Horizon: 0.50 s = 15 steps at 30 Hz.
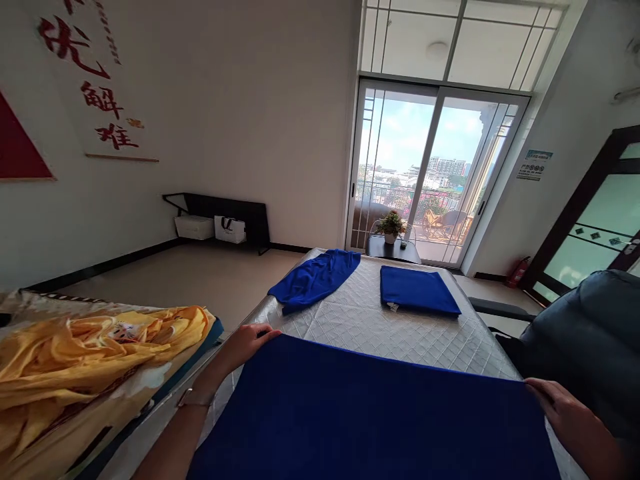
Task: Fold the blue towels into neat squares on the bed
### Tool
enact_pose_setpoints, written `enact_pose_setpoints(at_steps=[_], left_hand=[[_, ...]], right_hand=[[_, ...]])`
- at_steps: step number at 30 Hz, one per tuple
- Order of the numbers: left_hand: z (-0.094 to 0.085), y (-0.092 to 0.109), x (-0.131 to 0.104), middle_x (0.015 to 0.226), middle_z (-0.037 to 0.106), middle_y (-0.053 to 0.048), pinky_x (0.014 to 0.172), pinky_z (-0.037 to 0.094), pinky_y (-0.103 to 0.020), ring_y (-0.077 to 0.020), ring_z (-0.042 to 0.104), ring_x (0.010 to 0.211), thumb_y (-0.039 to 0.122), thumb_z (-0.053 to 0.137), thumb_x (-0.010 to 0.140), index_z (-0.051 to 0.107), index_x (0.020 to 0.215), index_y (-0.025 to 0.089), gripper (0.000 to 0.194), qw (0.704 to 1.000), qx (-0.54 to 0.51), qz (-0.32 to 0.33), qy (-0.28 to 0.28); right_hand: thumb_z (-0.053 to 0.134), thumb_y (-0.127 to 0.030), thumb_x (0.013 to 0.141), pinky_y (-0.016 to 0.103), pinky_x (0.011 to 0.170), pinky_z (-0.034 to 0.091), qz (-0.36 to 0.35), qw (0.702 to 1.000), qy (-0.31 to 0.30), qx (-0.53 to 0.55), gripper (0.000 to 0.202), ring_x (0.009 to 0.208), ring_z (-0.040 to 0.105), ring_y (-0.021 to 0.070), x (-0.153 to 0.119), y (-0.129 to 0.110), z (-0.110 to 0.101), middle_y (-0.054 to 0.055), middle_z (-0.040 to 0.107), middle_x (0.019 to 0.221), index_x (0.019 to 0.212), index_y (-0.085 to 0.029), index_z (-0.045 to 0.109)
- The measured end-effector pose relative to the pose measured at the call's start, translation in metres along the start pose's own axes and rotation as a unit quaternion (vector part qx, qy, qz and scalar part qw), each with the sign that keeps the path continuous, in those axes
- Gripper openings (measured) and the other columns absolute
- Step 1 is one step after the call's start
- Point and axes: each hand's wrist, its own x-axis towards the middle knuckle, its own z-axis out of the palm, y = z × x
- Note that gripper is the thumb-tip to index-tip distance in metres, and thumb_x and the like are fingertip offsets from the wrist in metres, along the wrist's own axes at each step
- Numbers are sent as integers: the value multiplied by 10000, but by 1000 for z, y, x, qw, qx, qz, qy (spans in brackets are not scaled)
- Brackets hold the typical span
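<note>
A wide blue cloth (380, 413) is stretched between my hands over the near part of a white quilted mattress (360, 327). My left hand (253, 343) pinches its far left corner, and a band circles that wrist. At the far right corner, my right hand (560, 403) grips the edge between thumb and fingers. The cloth's lower part runs out of the frame. Beyond it on the mattress lie a crumpled blue cloth (317, 279) at the left and a neatly folded blue cloth (417, 291) with a small white tag at the right.
Yellow bedding (100, 353) lies on another bed at the left. A dark padded seat (590, 333) stands at the right. Past the mattress are a small table (395, 251) with a potted plant (391, 227), glass doors and a black rack (255, 217) holding white containers.
</note>
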Motion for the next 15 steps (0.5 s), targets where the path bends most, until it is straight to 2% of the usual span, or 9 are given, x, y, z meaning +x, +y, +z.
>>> enact_pose_setpoints(at_steps=[3, 6, 9, 15], left_hand=[[42, -25, 32, 941, 761, -61, 842, 470, -333, -255, 688, 942, 543, 370, 975, 721, 879, 236, 476, 996, 94, 6, 3], [68, -39, 51, 997, 752, -78, 884, 459, -362, -269, 678, 1009, 462, 379, 986, 692, 903, 232, 398, 990, 142, 10, 12], [81, -44, 60, 1016, 738, -89, 904, 448, -391, -286, 660, 1050, 433, 354, 1002, 671, 911, 227, 389, 987, 160, 9, 31], [91, -43, 74, 1013, 715, -117, 900, 438, -430, -310, 635, 1045, 385, 303, 1023, 661, 934, 205, 411, 978, 198, 16, 67]], right_hand=[[391, -569, 869, 384, 715, 562, 10, 994, -100, 53, 464, 926, 728, 287, 40, -18, 40, 69, 736, 1189, 1039, -319, 744], [377, -502, 881, 366, 816, 544, 11, 988, -138, 62, 456, 977, 723, 276, 69, -30, 76, 93, 756, 1137, 1016, -263, 740], [378, -409, 899, 334, 913, 511, -1, 989, -137, 47, 416, 1060, 702, 255, 86, -36, 102, 110, 758, 1132, 1003, -230, 739], [363, -327, 916, 337, 905, 516, 32, 991, -131, 11, 427, 1048, 708, 264, 101, -40, 132, 143, 753, 1125, 1077, -176, 728]])
